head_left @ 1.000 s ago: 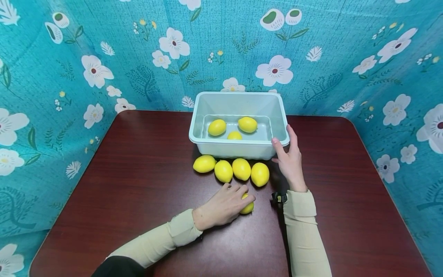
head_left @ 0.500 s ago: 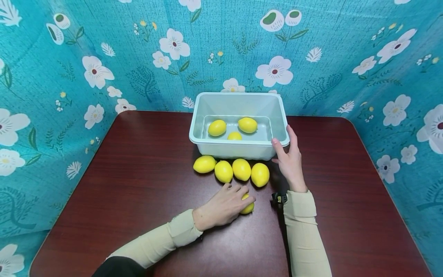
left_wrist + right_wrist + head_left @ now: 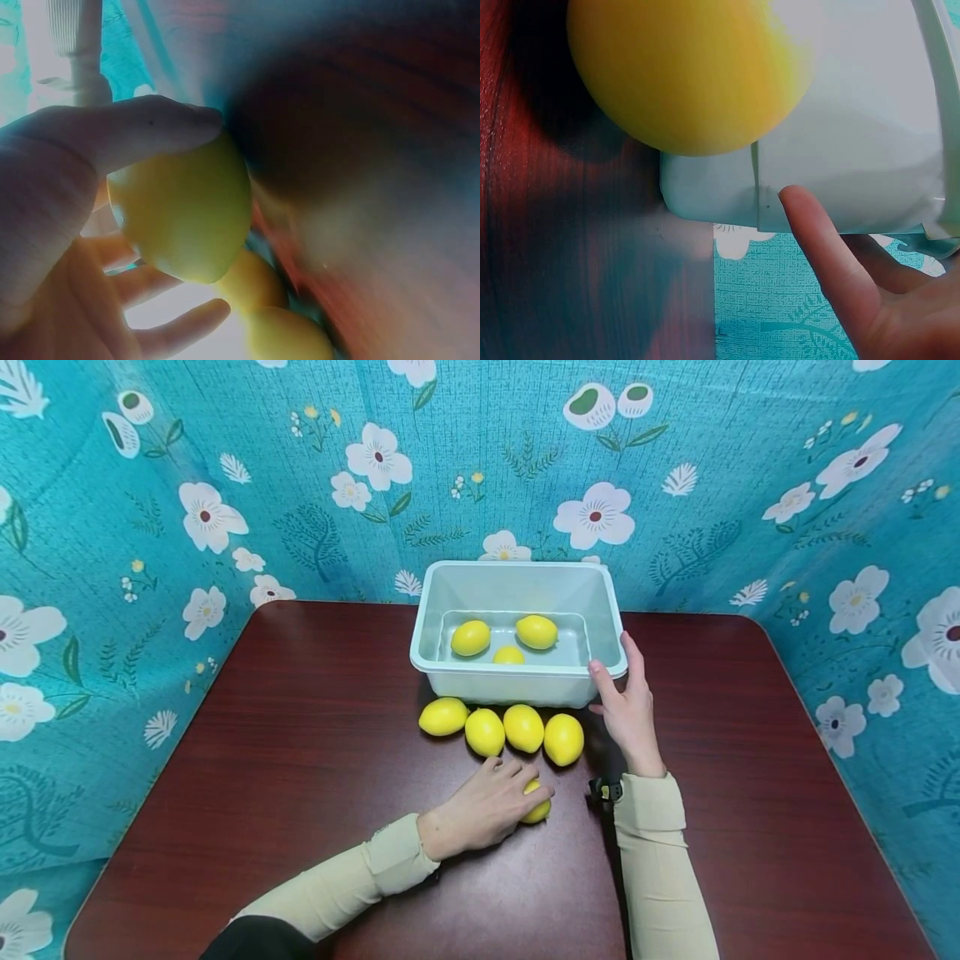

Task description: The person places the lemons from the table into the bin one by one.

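My left hand [image 3: 483,802] holds a yellow lemon [image 3: 537,806] on the table, in front of a row of lemons. In the left wrist view the thumb lies along the top of this lemon [image 3: 184,210], with fingers under and beside it. A pale blue plastic bin [image 3: 510,687] stands at the back of the table. My right hand [image 3: 630,718] grips its front right corner, the thumb at the front rim and a finger along the right side. In the right wrist view, a fingertip touches the bin's wall [image 3: 840,172], and a lemon [image 3: 682,75] partly covers it.
Three lemons lie inside the bin, one of them a front lemon [image 3: 508,654] partly hidden by the rim. Several lemons [image 3: 523,728] line up close before the bin. The dark red wooden table [image 3: 315,735] meets a blue flowered cloth [image 3: 495,468] behind.
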`<state>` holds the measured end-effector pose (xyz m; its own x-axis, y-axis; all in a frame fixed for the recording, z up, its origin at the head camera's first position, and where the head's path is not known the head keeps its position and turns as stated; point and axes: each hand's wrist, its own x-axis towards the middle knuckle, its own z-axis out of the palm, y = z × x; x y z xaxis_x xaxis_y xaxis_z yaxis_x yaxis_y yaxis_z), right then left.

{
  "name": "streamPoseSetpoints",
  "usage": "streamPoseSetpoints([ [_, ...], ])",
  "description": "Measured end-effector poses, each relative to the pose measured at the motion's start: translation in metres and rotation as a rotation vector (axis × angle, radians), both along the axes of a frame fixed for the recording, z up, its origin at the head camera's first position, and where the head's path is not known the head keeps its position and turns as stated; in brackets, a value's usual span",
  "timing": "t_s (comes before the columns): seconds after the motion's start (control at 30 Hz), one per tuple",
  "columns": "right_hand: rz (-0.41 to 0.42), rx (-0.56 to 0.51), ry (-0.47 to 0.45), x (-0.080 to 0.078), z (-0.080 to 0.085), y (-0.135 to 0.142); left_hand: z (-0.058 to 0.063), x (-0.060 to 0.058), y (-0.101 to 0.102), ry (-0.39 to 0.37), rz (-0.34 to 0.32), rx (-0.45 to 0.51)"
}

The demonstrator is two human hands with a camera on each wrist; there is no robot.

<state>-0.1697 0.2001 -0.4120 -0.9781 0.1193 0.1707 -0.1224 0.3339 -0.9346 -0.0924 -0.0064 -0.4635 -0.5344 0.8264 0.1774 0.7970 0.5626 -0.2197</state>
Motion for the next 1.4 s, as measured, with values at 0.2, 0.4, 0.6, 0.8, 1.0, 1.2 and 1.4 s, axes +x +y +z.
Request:
streamPoseSetpoints([
  [0.2, -0.001, -0.006, 0.000, -0.0006, -0.0010, 0.0001, 0.0001, -0.0010, -0.0009, 0.007, -0.003, 0.006],
  [0.4, 0.003, -0.008, -0.001, -0.0014, -0.0015, 0.0005, 0.0008, -0.0021, -0.0013, 0.018, -0.005, 0.019],
  [0.6, 0.005, -0.008, -0.002, -0.0017, -0.0019, 0.0013, 0.0008, -0.0037, -0.0010, 0.018, -0.002, 0.003],
  [0.8, 0.007, -0.015, -0.004, -0.0015, -0.0021, 0.0014, 0.0042, -0.0041, -0.0025, 0.011, 0.004, 0.004],
  [1.0, 0.010, -0.017, -0.010, -0.0016, -0.0018, 0.0012, 0.0067, -0.0060, -0.0032, 0.007, 0.008, 0.003],
  [1.2, 0.008, -0.011, -0.011, -0.0010, -0.0009, 0.0004, 0.0074, -0.0069, -0.0030, 0.016, 0.011, 0.031],
  [1.4, 0.005, -0.008, -0.016, -0.0010, -0.0006, 0.0006, 0.0079, -0.0082, -0.0033, 0.005, 0.024, 0.036],
])
